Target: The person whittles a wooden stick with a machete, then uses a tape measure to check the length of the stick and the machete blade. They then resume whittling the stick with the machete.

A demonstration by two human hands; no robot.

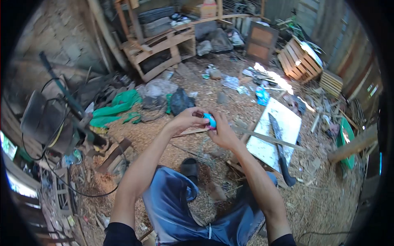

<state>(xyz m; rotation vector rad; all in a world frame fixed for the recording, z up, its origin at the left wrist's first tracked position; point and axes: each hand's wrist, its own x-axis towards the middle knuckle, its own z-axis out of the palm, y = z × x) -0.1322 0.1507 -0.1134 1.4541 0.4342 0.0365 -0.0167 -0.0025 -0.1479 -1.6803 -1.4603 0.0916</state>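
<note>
Out in front of my knees, both hands meet around a small bright blue object with a bit of pink (210,120); its kind cannot be made out. My left hand (189,120) pinches it from the left with closed fingers. From the right, my right hand (223,133) wraps its fingers round the same object, hiding part of it. To the right of my right hand, a machete with a black handle (278,141) lies across a whitish board (262,145). A thin wooden strip (269,139) runs over the board and under the blade.
Wood chips cover the ground. A green cloth (117,107) and a dark plastic bag (182,102) lie ahead to the left. A wooden shelf (158,57) and a slatted crate (299,61) stand farther back. Near the left wall is a machine with a cable (72,102).
</note>
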